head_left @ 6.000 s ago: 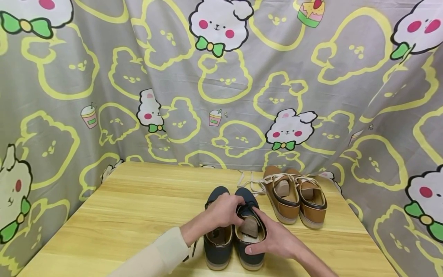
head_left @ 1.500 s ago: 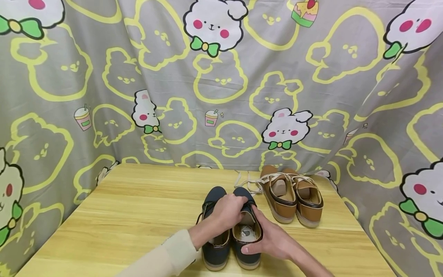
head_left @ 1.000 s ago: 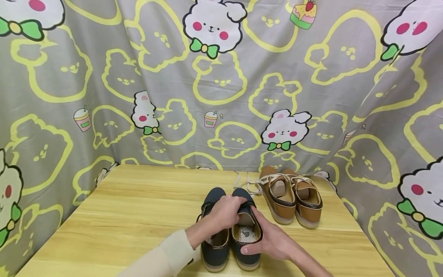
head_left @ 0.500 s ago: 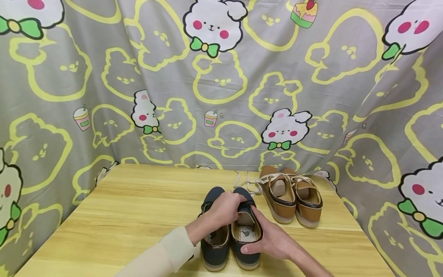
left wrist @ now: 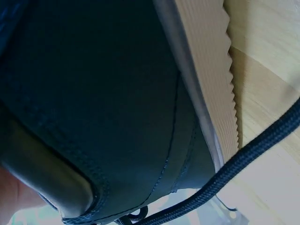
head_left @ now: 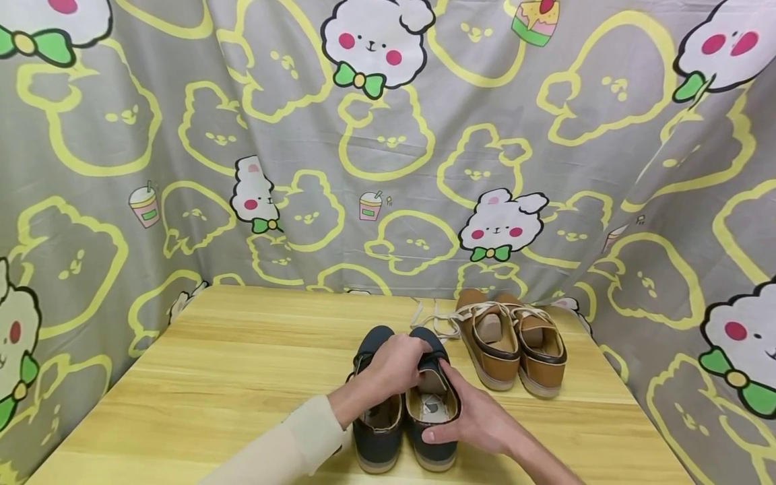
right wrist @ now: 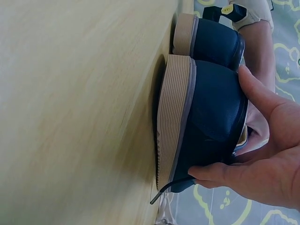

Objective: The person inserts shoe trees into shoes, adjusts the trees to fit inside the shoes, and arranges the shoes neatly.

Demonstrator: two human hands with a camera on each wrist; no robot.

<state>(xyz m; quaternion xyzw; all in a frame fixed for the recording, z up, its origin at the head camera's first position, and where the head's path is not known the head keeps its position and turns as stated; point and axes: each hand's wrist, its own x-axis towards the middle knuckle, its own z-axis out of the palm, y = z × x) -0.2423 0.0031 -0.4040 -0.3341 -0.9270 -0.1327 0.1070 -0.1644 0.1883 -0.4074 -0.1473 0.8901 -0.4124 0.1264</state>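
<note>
Two navy lace-up shoes stand side by side on the table, toes away from me: the left navy shoe [head_left: 377, 444] and the right navy shoe [head_left: 433, 451]. My left hand [head_left: 394, 364] reaches across the left shoe, its fingers curled at the lacing of the right one; its fingertips are hidden. Below them shows the greyish-brown lining of the tongue [head_left: 432, 382]. My right hand [head_left: 479, 421] grips the right shoe's outer side, thumb at the heel collar, fingers towards the front. A dark shoelace [left wrist: 262, 140] crosses the left wrist view before a shoe's side.
A pair of brown shoes [head_left: 503, 367] with loose pale laces [head_left: 439, 327] stands at the back right of the wooden table [head_left: 261, 337]. A patterned grey curtain [head_left: 303, 155] hangs behind the table and on both sides.
Since six seconds ago, the right navy shoe's tongue has shifted forward, exposing more of the insole. Over the last second, both hands stay almost where they were, with the left moving slightly.
</note>
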